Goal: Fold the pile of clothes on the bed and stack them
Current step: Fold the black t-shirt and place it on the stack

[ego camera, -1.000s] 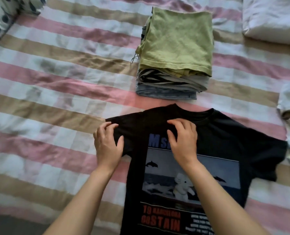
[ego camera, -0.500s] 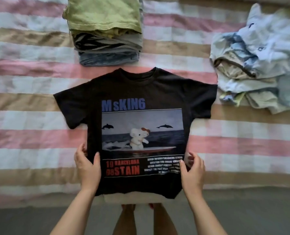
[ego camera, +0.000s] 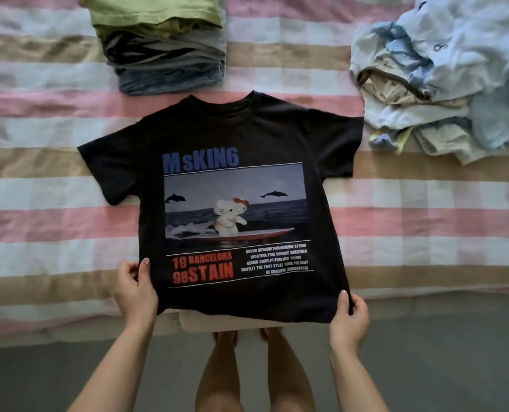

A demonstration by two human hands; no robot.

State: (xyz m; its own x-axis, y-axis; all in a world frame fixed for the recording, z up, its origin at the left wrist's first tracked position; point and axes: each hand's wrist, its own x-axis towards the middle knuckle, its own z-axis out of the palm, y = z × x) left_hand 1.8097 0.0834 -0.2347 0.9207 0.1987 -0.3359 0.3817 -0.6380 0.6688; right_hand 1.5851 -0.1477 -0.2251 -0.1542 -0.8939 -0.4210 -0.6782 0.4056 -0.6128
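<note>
A black T-shirt (ego camera: 217,138) with a printed surfing picture lies spread face up on the striped bedsheet (ego camera: 425,221), collar away from me, hem at the bed's near edge. My left hand (ego camera: 136,288) pinches the lower left side of the shirt near the hem, thumb on top. My right hand (ego camera: 350,318) pinches the lower right hem corner the same way. Behind the collar stands a stack of folded clothes (ego camera: 164,46) with a green piece on top. An unfolded pile of pale blue and cream clothes (ego camera: 443,81) lies at the right.
The bed's near edge runs across the view just below the shirt hem, with grey floor (ego camera: 39,379) beyond it. My legs (ego camera: 256,373) show between my arms. Bare striped sheet lies left and right of the shirt.
My hands left the shirt's shoulders and went to its lower sides, then slid down to the hem; the right hand now grips the corner. The view swung right, revealing the unfolded pile.
</note>
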